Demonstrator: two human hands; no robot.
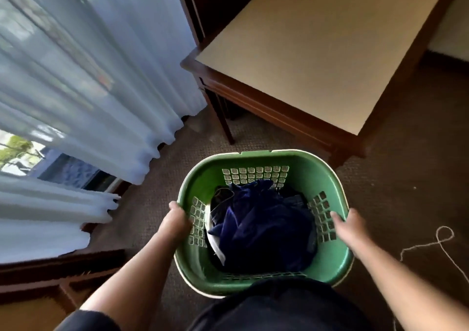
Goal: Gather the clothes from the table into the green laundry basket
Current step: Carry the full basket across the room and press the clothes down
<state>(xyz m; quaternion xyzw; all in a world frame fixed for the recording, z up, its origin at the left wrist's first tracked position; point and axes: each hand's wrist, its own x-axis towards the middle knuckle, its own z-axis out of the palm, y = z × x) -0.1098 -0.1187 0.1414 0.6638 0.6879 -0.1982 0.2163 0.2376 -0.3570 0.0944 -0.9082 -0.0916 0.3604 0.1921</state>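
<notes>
- One green laundry basket [327,176], two hands: left hand [177,223] and right hand [349,225] each curl over a side rim, gripping it.
- Between the grips, in the basket, one heap of clothes [261,226]: dark blue plush fabric on top, denim at its edges.
- Basket: smooth rounded plastic, grid-holed walls.
- Beyond the grips, one table [317,51], pale top framed in dark wood.
- Right of the right grip, one thin string [431,242].

Both hands [179,223] [351,225] grip green basket [327,176] rim — clothes [261,224] inside.
</notes>
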